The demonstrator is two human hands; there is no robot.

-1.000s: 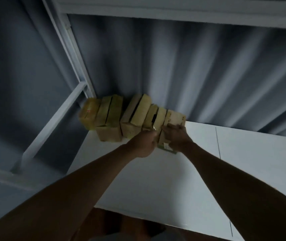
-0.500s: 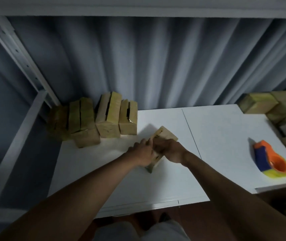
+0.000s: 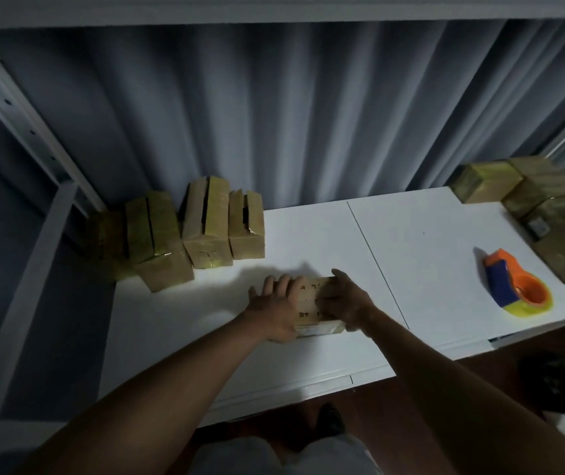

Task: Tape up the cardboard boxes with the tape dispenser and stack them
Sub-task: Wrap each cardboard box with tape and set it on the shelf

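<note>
A small cardboard box (image 3: 309, 305) with dark handwriting on top lies flat on the white table (image 3: 308, 234), near its front middle. My left hand (image 3: 274, 308) lies on the box's left part with fingers stretched forward over the top. My right hand (image 3: 343, 301) grips the box's right end, fingers curled over its far edge. An orange, blue and yellow tape dispenser (image 3: 516, 291) sits on the table to the right, apart from both hands.
Several cardboard boxes (image 3: 205, 228) with open slits stand in a row at the table's back left. More boxes (image 3: 535, 200) are piled at the back right. A grey curtain hangs behind, and a white metal frame (image 3: 27, 138) rises at the left.
The box came out of the back-left row to the table's front middle and turned flat and square to me. Both hands stayed on it. The camera swung right and down.
</note>
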